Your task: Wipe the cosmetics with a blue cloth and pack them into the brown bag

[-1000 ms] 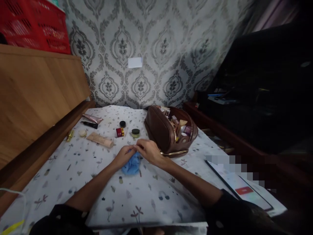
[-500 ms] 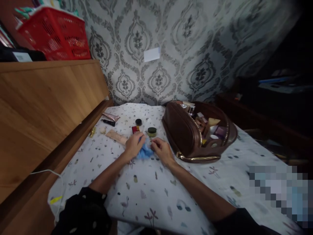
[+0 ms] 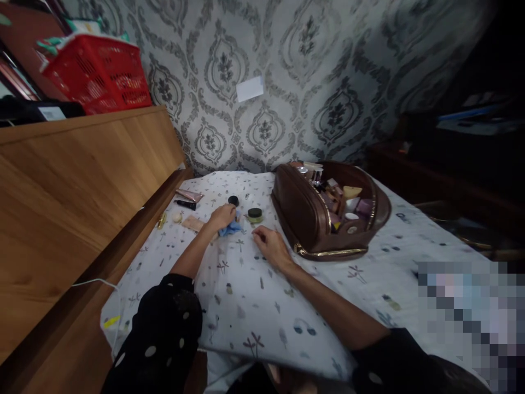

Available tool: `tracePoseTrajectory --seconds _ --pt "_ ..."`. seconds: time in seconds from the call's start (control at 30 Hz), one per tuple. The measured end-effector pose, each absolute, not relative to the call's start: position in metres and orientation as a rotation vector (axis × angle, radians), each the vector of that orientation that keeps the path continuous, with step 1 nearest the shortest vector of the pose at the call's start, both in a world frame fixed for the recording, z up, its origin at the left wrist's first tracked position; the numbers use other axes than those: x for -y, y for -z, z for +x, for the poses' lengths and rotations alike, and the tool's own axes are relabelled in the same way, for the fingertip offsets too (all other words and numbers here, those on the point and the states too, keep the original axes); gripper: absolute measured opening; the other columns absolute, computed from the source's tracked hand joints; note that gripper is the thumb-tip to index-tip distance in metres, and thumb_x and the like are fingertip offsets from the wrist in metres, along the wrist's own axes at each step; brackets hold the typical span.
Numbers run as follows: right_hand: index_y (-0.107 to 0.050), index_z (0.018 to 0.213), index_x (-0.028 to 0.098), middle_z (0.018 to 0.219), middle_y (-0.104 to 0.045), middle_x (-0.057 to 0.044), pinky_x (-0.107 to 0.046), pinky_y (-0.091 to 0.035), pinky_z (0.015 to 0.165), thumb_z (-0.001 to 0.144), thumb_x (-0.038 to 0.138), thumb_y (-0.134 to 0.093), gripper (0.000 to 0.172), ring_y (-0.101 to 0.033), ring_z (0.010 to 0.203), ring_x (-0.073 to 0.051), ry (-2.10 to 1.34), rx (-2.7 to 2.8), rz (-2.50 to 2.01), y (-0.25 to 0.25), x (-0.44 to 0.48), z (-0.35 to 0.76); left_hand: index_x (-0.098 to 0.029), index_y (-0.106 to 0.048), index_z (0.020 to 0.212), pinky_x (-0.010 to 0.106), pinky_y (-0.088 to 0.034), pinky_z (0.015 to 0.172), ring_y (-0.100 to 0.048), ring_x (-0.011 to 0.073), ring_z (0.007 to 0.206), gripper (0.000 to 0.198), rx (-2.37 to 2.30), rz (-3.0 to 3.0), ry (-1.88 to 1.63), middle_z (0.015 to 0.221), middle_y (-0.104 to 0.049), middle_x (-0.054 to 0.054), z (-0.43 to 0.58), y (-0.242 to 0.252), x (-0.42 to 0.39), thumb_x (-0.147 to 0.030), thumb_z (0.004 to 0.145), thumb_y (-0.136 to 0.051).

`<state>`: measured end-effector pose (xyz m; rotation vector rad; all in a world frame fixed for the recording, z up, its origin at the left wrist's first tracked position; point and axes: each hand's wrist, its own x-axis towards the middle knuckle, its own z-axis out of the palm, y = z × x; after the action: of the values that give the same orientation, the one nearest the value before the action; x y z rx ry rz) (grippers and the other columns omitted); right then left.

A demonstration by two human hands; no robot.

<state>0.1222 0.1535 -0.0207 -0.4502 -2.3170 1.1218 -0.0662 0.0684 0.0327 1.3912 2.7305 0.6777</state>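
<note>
My left hand (image 3: 223,215) is closed over a crumpled blue cloth (image 3: 230,229), held low over the bed-like printed sheet. Its fingers reach close to a small round black-lidded pot (image 3: 233,201). Partly behind the wrist lies a beige squeeze tube (image 3: 192,223). To the right of the cloth stands a green jar with a dark lid (image 3: 255,215). My right hand (image 3: 270,246) is just in front of this jar, apart from the cloth. Its fingers are curled in toward the thumb; whether anything small is between them cannot be made out.
An open brown cosmetics bag (image 3: 301,210) full of makeup stands on the right. At the left lie a pink tube (image 3: 190,195), a black tube (image 3: 186,204), a gold item (image 3: 162,220) and a round cream-coloured item (image 3: 176,217). A red basket (image 3: 102,71) sits on the wooden headboard (image 3: 102,158).
My left hand has moved forward with the blue cloth, away from my right hand. The red item near it is now hidden. My right hand has stayed nearly in place.
</note>
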Motion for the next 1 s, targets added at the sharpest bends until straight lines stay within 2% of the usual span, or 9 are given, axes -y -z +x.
tracePoseTrajectory --seconds 0.17,0.33,0.43,0.53,0.7,0.77,0.9,1.0 --pt "-0.066 0.099 0.017 0.081 -0.07 -0.005 -0.029 -0.047 0.074 0.086 0.021 -0.049 0.021 -0.064 0.075 -0.019 -1.084 2.345 -0.457 0.019 -0.152 0.124 -0.02 -0.066 0.106 0.035 -0.044 0.096 -0.057 0.0242 0.111 0.026 -2.747 1.598 -0.692 0.112 -0.066 0.01 -0.027 -0.039 -0.033 -0.017 0.09 -0.046" --pt "-0.064 0.111 0.016 0.09 -0.071 -0.006 -0.028 -0.048 0.077 0.087 0.02 -0.053 0.027 -0.064 0.079 -0.017 -1.079 2.375 -0.444 0.018 -0.149 0.126 -0.021 -0.065 0.102 0.033 -0.047 0.089 -0.062 0.0204 0.095 0.028 -2.734 1.671 -0.775 0.098 -0.067 0.005 0.0 -0.048 -0.001 -0.016 0.093 -0.039" --pt "-0.065 0.112 0.015 0.092 -0.071 -0.007 -0.028 -0.049 0.078 0.086 0.019 -0.056 0.028 -0.064 0.08 -0.017 -1.073 2.406 -0.43 0.018 -0.148 0.126 -0.02 -0.062 0.112 0.035 -0.045 0.093 -0.06 0.022 0.103 0.029 -2.768 1.668 -0.775 0.108 -0.066 0.008 0.004 -0.047 0.001 -0.021 0.097 -0.037" --pt "-0.066 0.111 0.014 0.093 -0.071 -0.007 -0.029 -0.049 0.08 0.084 0.017 -0.058 0.028 -0.064 0.081 -0.017 -1.059 2.434 -0.416 0.018 -0.147 0.125 -0.021 -0.059 0.122 0.038 -0.043 0.1 -0.055 0.0246 0.115 0.03 -2.756 1.705 -0.69 0.119 -0.063 0.009 0.006 -0.038 -0.004 -0.032 0.098 -0.045" --pt "-0.068 0.106 0.015 0.097 -0.071 -0.008 -0.029 -0.049 0.082 0.084 0.016 -0.059 0.024 -0.065 0.085 -0.018 -1.04 2.45 -0.387 0.019 -0.147 0.125 -0.02 -0.043 0.141 0.04 -0.047 0.095 -0.043 0.0303 0.127 0.057 -2.814 1.702 -0.397 0.137 -0.051 0.013 0.012 -0.024 -0.005 -0.034 0.09 -0.062" --pt "-0.068 0.106 0.015 0.097 -0.071 -0.009 -0.031 -0.05 0.083 0.084 0.016 -0.059 0.024 -0.065 0.085 -0.018 -1.04 2.442 -0.384 0.019 -0.147 0.125 -0.021 -0.047 0.138 0.041 -0.047 0.095 -0.045 0.031 0.124 0.054 -2.817 1.643 -0.472 0.132 -0.052 0.013 0.012 -0.024 -0.006 -0.031 0.088 -0.064" --pt "-0.064 0.117 0.013 0.1 -0.071 -0.01 -0.033 -0.052 0.084 0.084 0.019 -0.06 0.033 -0.067 0.085 -0.019 -1.068 2.41 -0.381 0.018 -0.146 0.126 -0.023 -0.06 0.121 0.041 -0.045 0.097 -0.049 0.03 0.118 0.039 -2.775 1.575 -0.736 0.12 -0.059 0.01 0.006 -0.028 -0.008 -0.029 0.084 -0.068" --pt "-0.058 0.128 0.014 0.109 -0.07 -0.011 -0.034 -0.054 0.084 0.085 0.021 -0.061 0.044 -0.069 0.086 -0.019 -1.1 2.386 -0.373 0.017 -0.147 0.127 -0.02 -0.064 0.111 0.038 -0.047 0.094 -0.057 0.0263 0.108 0.025 -2.75 1.519 -0.93 0.11 -0.064 0.009 -0.002 -0.029 -0.01 -0.03 0.089 -0.059"
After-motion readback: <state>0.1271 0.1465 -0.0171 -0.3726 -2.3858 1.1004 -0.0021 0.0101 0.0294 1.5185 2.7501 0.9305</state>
